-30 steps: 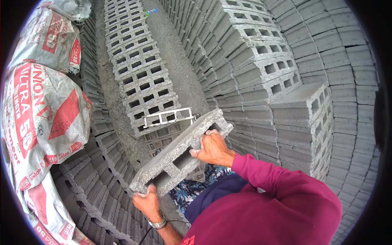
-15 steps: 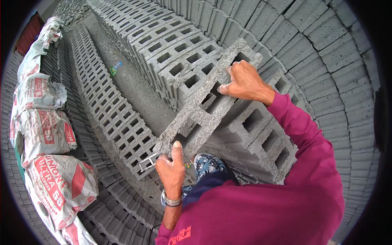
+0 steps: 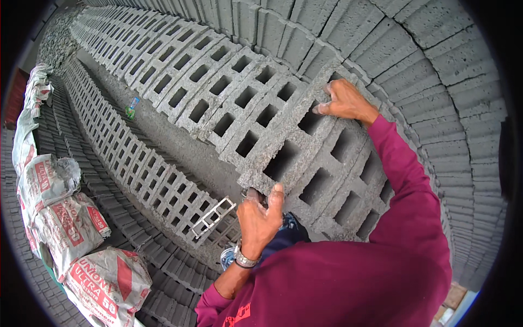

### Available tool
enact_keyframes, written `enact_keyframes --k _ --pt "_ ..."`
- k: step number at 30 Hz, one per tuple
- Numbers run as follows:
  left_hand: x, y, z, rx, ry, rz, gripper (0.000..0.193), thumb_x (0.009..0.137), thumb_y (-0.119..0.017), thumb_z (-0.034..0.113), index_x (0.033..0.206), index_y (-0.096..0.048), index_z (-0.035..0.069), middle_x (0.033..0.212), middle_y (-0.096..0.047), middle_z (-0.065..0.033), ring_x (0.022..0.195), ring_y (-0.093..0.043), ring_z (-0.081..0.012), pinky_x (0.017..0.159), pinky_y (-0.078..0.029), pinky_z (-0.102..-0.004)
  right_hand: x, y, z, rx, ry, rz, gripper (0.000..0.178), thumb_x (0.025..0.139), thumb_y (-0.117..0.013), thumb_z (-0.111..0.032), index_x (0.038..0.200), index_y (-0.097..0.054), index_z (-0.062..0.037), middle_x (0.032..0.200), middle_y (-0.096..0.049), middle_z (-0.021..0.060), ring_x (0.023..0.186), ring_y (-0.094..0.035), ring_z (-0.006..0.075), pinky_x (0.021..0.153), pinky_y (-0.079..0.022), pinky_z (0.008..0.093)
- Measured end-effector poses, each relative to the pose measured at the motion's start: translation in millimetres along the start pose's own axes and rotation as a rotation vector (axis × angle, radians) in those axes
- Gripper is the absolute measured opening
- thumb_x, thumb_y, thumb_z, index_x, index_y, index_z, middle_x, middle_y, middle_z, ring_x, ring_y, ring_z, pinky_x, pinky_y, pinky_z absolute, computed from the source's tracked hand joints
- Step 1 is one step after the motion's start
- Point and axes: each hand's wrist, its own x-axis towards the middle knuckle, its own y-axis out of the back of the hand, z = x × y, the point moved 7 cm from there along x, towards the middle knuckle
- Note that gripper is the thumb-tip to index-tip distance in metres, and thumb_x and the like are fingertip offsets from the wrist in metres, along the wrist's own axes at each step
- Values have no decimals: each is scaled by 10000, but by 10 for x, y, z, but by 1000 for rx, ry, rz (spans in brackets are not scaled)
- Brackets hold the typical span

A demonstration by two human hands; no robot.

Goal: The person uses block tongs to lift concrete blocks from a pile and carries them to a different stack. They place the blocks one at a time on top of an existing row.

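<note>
A grey hollow concrete block point(image 3: 295, 137) lies slantwise in the row of like blocks, level with those beside it. My left hand point(image 3: 260, 217) is closed on its near lower end, thumb uppermost, fingertips partly hidden beneath the edge. At the far upper end, my right hand point(image 3: 348, 102) grips the block with fingers bent over it by the openings. More hollow blocks point(image 3: 239, 117) stand on the far left side of the held one, and others point(image 3: 343, 177) stand on its near right side.
A lower row of hollow blocks point(image 3: 139, 155) runs along the left, with a small white frame point(image 3: 213, 219) on its near end. Cement bags point(image 3: 109, 280) lie along the left rim. Stacked blocks form a wall point(image 3: 436, 71) behind. A plastic bottle point(image 3: 132, 108) lies in the gap.
Both hands have brought the raised, tilted block down into the gap in the row, where it now lines up with its neighbours. The view has shifted somewhat.
</note>
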Motion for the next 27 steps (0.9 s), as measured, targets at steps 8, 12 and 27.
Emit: enact_keyframes --k 8,12,27 --pt "-54 -96 -122 -6 -120 -184 637 914 -622 450 885 -595 -186 588 -566 -238 603 -581 -279 572 -455 -459 -69 31 86 -99 -27 95 609 622 -812 -419 665 -389 18 627 -418 147 622 -433 264 601 -355 451" --pt "-131 -64 -700 -410 -137 -288 566 942 -616 385 1137 -603 -145 781 -654 -131 768 -572 -147 686 -484 -334 -210 68 -179 -301 -18 73 581 737 -768 -450 981 -666 67 927 -665 285 945 -648 394 821 -483 454" --pt "-1339 2708 -3536 167 222 154 448 913 -568 402 1014 -715 -9 900 -683 -293 906 -677 -428 823 -513 -460 -1962 -944 -1813 -27 209 510 553 969 -594 -378 1361 -532 8 1455 -449 267 1373 -410 389 1127 -317 438"
